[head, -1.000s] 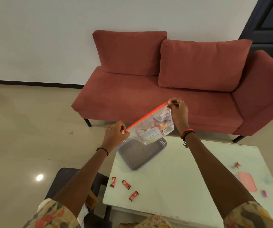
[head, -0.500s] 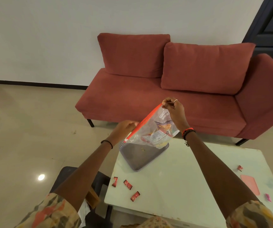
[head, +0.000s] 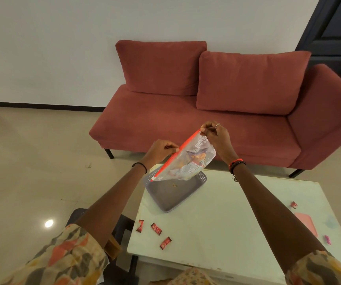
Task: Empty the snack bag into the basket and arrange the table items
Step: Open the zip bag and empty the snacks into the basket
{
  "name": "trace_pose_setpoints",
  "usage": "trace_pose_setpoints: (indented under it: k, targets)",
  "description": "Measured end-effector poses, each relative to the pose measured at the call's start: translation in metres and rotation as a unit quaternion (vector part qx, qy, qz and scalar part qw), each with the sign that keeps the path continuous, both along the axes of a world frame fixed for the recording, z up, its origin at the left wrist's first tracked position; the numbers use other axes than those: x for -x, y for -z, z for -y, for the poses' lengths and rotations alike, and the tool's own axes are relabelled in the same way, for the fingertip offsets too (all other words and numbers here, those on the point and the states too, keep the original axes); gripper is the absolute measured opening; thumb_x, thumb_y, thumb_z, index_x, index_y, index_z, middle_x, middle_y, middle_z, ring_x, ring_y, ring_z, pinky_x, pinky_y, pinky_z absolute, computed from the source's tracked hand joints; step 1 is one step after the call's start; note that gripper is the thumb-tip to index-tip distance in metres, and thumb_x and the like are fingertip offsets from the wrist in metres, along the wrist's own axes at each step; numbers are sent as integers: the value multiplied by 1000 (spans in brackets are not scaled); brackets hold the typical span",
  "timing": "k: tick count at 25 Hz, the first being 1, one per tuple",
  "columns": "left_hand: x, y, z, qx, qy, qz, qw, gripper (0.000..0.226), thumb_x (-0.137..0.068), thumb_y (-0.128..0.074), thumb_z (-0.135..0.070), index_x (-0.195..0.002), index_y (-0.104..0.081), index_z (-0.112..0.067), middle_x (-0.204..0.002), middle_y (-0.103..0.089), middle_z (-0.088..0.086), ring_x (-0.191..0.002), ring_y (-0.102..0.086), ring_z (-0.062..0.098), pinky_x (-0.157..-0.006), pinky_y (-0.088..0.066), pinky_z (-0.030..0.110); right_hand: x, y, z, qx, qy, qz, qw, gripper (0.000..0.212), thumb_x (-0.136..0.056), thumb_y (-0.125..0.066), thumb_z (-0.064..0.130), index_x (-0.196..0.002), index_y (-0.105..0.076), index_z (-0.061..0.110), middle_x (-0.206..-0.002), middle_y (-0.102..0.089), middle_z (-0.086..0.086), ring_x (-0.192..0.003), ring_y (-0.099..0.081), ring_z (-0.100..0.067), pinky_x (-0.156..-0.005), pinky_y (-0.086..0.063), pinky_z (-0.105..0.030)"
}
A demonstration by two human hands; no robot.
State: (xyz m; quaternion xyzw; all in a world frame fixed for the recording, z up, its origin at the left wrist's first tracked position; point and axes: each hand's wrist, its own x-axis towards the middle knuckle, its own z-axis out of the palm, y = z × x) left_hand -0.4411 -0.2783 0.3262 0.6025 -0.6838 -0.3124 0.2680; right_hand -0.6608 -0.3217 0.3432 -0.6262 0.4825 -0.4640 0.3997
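Both your hands pinch the snack bag [head: 188, 161] above the basket [head: 171, 197].
Your left hand [head: 159, 150] has thumb and fingers closed on the red zip strip partway along. Your right hand [head: 214, 134] pinches the strip's upper end, so the bag hangs tilted in the air, snacks inside, over the far end of the grey basket at the table's [head: 227, 223] far left corner. Three red candies [head: 156, 229] lie near its left edge.
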Motion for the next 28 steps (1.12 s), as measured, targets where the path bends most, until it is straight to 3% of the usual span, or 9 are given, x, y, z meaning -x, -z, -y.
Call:
trace_pose_setpoints:
  k: [5,9,12,14,17,19,21,25,28]
  targets:
    - [6,-1,-1,-112,22,-64,991,23,-83,-70,-21,-98,-70,-5,-90,-69,10,-79,-58,20,-76,-48,31,4,3,0,-20,-23,22,999,5,-89,-60,5,-91,-64,6,-79,-66,4,-70,-67,3,-76,-55,-14]
    - [10,0,-9,-174,16,-152,973,16,-82,-71,-26,-92,-70,-13,-88,-67,5,-77,-62,12,-73,-56,15,7,4,-3,-44,-25,47,998,4,-89,-60,5,-91,-64,6,-82,-66,-2,-75,-68,-7,-81,-54,-23]
    - [16,7,-17,-220,-37,-299,928,10,-88,-63,-24,-84,-70,-17,-79,-67,-2,-72,-63,8,-68,-55,15,6,8,-2,-76,-5,59,995,7,-89,-61,5,-95,-64,4,-82,-65,-2,-75,-67,-12,-84,-56,-32]
    - [20,13,-19,-228,-72,-350,906,13,-90,-60,-20,-82,-69,-15,-72,-68,-5,-69,-63,8,-67,-54,17,-2,13,-3,-96,14,27,995,28,-87,-65,13,-114,-58,6,-91,-60,-3,-81,-63,-15,-83,-55,-38]
    - [27,20,-23,-235,-98,-343,904,11,-90,-60,-15,-81,-67,-14,-72,-68,-3,-67,-64,8,-63,-54,17,-19,25,-12,-139,-9,-115,984,82,-75,-77,31,-143,-33,15,-115,-50,-8,-109,-53,-20,-93,-49,-35]
    - [28,24,-24,-230,-140,-347,898,11,-89,-60,-14,-79,-65,-14,-72,-66,-1,-68,-62,11,-66,-53,20,-31,38,-20,-163,-57,-179,969,94,-74,-79,16,-149,-21,11,-107,-54,-11,-100,-54,-19,-88,-50,-30]
    - [23,26,-24,-206,-194,-351,893,14,-86,-61,-15,-71,-62,-15,-66,-62,-1,-65,-59,13,-66,-51,22,-38,50,-27,-168,-61,-228,957,86,-78,-69,-2,-149,-22,7,-83,-50,-5,-75,-51,-15,-69,-47,-23]
    - [3,28,-26,-152,-225,-276,922,17,-86,-58,-14,-69,-55,-14,-64,-59,1,-55,-58,9,-52,-51,18,-43,64,-32,-169,-32,-244,954,61,-82,-53,-8,-141,-36,-1,-118,-60,-20,-106,-58,-31,-90,-45,-34]
    - [-25,30,-31,-87,-278,-198,936,15,-86,-58,-9,-72,-52,-11,-60,-57,4,-44,-56,5,-53,-53,21,-35,74,-24,-179,34,-228,957,46,-81,-43,-14,-125,-48,-2,-104,-62,-20,-88,-53,-23,-74,-40,-27]
